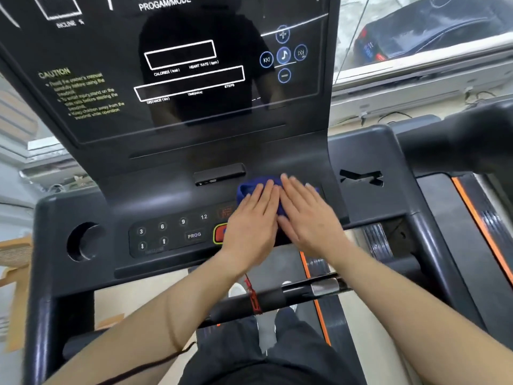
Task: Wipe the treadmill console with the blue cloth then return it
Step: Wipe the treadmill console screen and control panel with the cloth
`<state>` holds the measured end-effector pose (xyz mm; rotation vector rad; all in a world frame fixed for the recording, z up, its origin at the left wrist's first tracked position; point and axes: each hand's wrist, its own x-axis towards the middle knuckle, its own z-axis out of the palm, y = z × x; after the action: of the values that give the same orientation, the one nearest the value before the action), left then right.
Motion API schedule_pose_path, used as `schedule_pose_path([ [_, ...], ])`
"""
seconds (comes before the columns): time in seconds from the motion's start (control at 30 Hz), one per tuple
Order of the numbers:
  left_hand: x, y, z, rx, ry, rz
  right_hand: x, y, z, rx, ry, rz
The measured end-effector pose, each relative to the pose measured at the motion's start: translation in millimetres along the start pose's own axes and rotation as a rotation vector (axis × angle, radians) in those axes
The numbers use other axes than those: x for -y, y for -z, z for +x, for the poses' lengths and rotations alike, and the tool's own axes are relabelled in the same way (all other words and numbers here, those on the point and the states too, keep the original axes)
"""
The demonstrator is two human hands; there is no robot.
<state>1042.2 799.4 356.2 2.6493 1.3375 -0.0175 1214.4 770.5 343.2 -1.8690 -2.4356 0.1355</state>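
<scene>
The blue cloth [251, 187] lies on the lower panel of the black treadmill console [172, 168], just right of centre. My left hand [254, 220] and my right hand [308, 215] rest flat on it side by side, fingers straight and together, pressing it against the panel. Most of the cloth is hidden under the hands; only its far left part and a strip between the hands show. My left hand also covers part of the red button [219, 233].
A keypad [169, 234] with numbers and PROG sits left of my hands, a round cup holder [83, 241] further left. The dark display [180, 68] rises behind. A handlebar [277, 297] crosses under my forearms. A black grip [458, 143] juts at right.
</scene>
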Motion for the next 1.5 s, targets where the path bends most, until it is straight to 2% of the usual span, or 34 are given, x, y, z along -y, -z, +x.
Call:
schedule_pose_path([
  [0.13,-28.4,9.5,71.0,0.016,0.003,-0.052,-52.1,14.4,20.0,0.039,-0.17,-0.012],
  [0.2,-46.3,3.4,80.5,0.026,-0.047,-0.023,-63.0,14.3,-0.6,0.003,-0.181,-0.068],
  [0.3,-60.1,-6.2,50.7,0.038,-0.158,0.013,-46.7,6.0,-42.0,-0.033,-0.196,-0.103],
  [0.4,-40.3,-13.9,9.1,0.052,-0.213,0.001,-15.5,-8.0,-62.5,-0.021,-0.176,-0.048],
  [0.53,-11.5,-5.1,20.3,0.034,-0.208,-0.011,-28.2,-9.4,-35.6,-0.035,-0.045,-0.027],
  [0.67,-27.9,7.0,59.2,0.04,-0.11,-0.058,-39.8,2.1,-6.0,-0.035,-0.203,0.02],
  [0.73,-32.6,2.7,50.0,0.025,-0.136,-0.039,-27.1,-2.5,-22.0,-0.095,-0.256,0.033],
  [0.9,-12.7,-12.4,-11.7,-0.023,-0.269,-0.004,9.7,-16.7,-68.4,-0.115,-0.127,0.04],
  [1.0,3.1,-14.4,-25.4,-0.154,-0.284,0.012,18.1,-13.1,-58.5,-0.151,-0.031,0.029],
  [1.1,1.2,12.5,-15.4,-0.226,-0.239,-0.161,14.8,9.1,-45.8,-0.235,-0.021,0.251],
  [1.2,-9.8,38.4,12.0,-0.251,-0.116,-0.363,-7.5,38.9,-38.7,-0.264,-0.307,0.605],
  [1.23,-13.1,42.0,23.6,-0.29,-0.064,-0.361,-16.1,45.0,-36.1,-0.3,-0.381,0.607],
  [1.3,-21.9,39.2,43.1,-0.348,0.007,-0.248,-28.8,43.5,-33.3,-0.378,-0.449,0.356],
  [1.33,-26.2,33.1,47.8,-0.355,-0.016,-0.205,-30.6,37.7,-32.7,-0.386,-0.449,0.268],
  [1.43,-34.2,5.5,38.3,-0.326,-0.15,-0.174,-17.3,12.0,-39.6,-0.304,-0.286,0.192],
  [1.5,-30.5,-3.6,18.3,-0.337,-0.142,-0.186,-0.7,-1.3,-52.8,-0.27,-0.254,0.2],
])
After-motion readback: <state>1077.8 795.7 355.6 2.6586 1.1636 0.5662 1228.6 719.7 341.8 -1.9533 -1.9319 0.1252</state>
